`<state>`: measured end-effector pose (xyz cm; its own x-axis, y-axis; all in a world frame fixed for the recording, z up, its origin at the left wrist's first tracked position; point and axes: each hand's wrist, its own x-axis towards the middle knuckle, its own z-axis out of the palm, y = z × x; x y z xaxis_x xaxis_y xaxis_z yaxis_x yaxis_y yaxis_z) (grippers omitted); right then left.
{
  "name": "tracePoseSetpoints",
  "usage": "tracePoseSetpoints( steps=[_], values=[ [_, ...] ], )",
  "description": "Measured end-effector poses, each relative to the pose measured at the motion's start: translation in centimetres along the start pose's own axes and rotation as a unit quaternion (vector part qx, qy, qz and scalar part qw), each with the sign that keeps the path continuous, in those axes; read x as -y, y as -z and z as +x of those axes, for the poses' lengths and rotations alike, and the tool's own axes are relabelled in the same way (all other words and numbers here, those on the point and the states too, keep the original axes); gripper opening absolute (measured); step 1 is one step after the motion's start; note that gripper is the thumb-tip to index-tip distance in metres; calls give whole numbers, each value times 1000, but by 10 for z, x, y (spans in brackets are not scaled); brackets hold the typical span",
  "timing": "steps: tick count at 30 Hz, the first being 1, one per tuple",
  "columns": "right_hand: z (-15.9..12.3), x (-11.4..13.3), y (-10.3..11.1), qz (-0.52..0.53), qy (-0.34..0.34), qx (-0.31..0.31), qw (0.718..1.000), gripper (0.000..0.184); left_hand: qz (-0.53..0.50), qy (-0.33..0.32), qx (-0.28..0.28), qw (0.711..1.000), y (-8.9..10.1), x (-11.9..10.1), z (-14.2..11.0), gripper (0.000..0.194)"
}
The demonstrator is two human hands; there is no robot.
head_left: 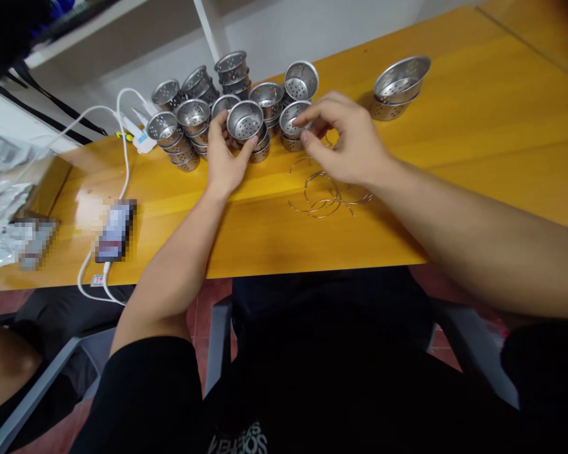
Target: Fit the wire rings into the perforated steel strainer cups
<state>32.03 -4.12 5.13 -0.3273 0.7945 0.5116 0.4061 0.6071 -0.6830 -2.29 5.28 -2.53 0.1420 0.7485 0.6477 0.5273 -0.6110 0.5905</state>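
My left hand (228,154) is wrapped around a small perforated metal cup (245,120) on top of a short stack, thumb at its front and fingers at its left side. The cup's open mouth faces me. To the right, my right hand (343,135) reaches over another perforated metal cup (291,118), its index finger inside the mouth and its thumb by the rim. Those two fingertips are close together at the cup's edge; the other fingers curl behind. Thin curved metal wires (329,195) lie on the table below my right hand.
Several more stacks of perforated cups (194,116) stand behind and left of my hands. Apart at the right is another stack (400,85). On the left lie a phone (117,230) with a white cable, a power strip (143,142) and plastic bags (2,208). Another person's leg (9,359) shows lower left.
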Motion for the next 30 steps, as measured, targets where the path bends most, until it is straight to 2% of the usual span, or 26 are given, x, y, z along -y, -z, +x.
tracePoseSetpoints(
  steps=[4,9,14,18,21,22,24,27,30],
  values=[
    [1,-13,-6,15,61,-8,998,46,-15,-12,-11,1000,-5,3,1,102],
    [0,-16,-6,23,45,-3,999,40,12,-48,-11,999,0,-2,-3,90],
    [3,-13,-4,10,53,-11,998,53,17,-18,-34,999,1,4,-2,101],
    [9,-16,17,-39,26,-27,999,39,29,-25,-52,998,7,-8,1,95],
    [15,-26,44,-135,-26,-31,990,16,7,-32,-60,998,12,-33,1,89],
    [17,-30,52,-172,-48,-30,983,17,-5,-35,-49,998,12,-44,0,89],
    [19,-37,66,-246,-118,-33,961,44,-20,-48,3,999,11,-63,-4,85],
    [24,-45,76,-328,-244,-37,912,78,-23,-77,82,993,6,-82,-11,79],
    [29,-57,79,-353,-312,-52,880,87,-29,-89,97,991,3,-88,-16,78]
  ],
)
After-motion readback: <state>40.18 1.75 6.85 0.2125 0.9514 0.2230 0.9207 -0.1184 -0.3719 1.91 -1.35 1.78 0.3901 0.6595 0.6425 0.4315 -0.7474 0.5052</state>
